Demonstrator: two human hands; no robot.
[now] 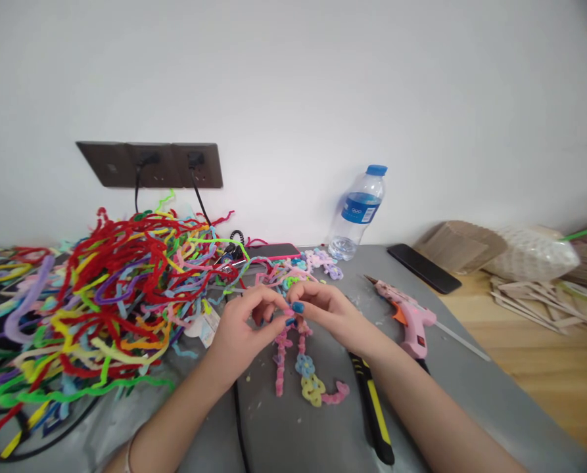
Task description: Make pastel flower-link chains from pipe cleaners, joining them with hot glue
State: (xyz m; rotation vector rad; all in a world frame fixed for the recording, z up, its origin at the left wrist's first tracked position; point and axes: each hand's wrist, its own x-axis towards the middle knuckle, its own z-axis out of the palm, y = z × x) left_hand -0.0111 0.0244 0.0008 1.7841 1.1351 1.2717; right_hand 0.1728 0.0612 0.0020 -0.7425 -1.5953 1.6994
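Head view: your left hand [248, 326] and right hand [330, 313] nearly meet, thumbs and forefingers pinching a small pink pipe-cleaner piece [287, 312] between their tips. Just below your fingers lie a pink pipe-cleaner strand [280, 378] and a flower chain [313, 391]; their connection to the piece is hidden. A hot-glue gun [414, 325] lies beyond your right forearm.

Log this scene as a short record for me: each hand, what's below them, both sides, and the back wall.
Left hand: fingers pinching a pink fuzzy piece
Right hand: fingers at the same piece
Below hands: fuzzy chain with blue flower and yellow flower, on grey table
Left side: multicoloured pipe-cleaner pile
Right side: pink glue gun, black phone
Back wall: dark socket panel, two plugs in; blue-capped bottle nearby
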